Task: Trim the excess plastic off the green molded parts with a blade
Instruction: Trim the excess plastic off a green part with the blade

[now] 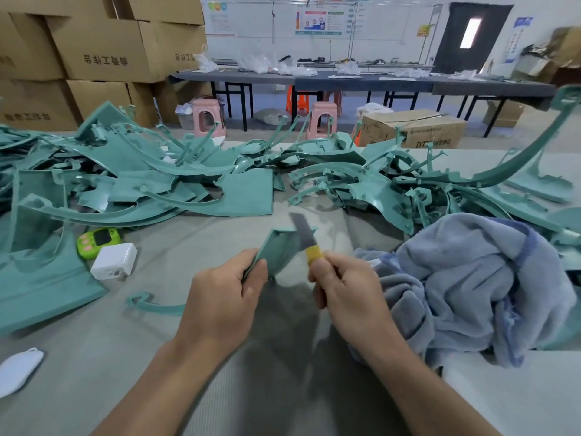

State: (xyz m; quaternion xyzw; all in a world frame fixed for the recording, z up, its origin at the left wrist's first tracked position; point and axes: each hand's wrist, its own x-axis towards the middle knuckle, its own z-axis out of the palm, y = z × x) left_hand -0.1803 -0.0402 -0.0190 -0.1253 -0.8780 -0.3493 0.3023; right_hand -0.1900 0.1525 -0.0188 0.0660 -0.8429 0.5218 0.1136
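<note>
Over grey table (220,388), left hand (220,305) grips green part (278,250).

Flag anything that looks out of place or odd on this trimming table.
Nothing looks spilled. Two oddities: the blade in the right hand shows only a yellow tape wrap where a handle would be, and a crumpled blue towel lies heaped against the green parts at the right. The left hand holds a green part.

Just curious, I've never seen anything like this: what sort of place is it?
Probably a small factory finishing room: heaps of green molded parts on the table, stacked cardboard boxes, and a long workbench behind.
</note>
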